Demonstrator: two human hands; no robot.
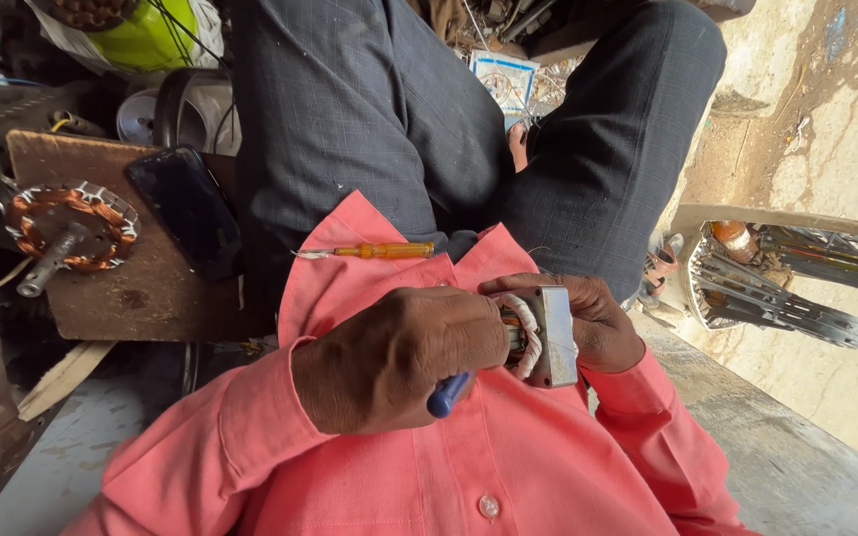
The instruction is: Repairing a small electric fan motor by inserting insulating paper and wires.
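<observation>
My left hand (pixel 394 357) is closed around a blue-handled tool (pixel 447 395), with the handle end sticking out below my fist. The tool's tip is hidden against a small metal motor stator (pixel 548 337) with white-wrapped copper windings. My right hand (pixel 598 323) grips that stator from behind, fingers curled over its top. Both hands rest against my pink shirt, above my lap in dark trousers. A yellow-handled screwdriver (pixel 379 251) lies across the shirt hem, just above my left hand.
A wooden board (pixel 141 298) at left carries a copper-wound fan stator with shaft (pixel 67 233) and a dark phone (pixel 186 208). A green-yellow object (pixel 151 35) sits top left. Metal blades (pixel 796 288) lie on the right, beside a concrete ledge (pixel 777 447).
</observation>
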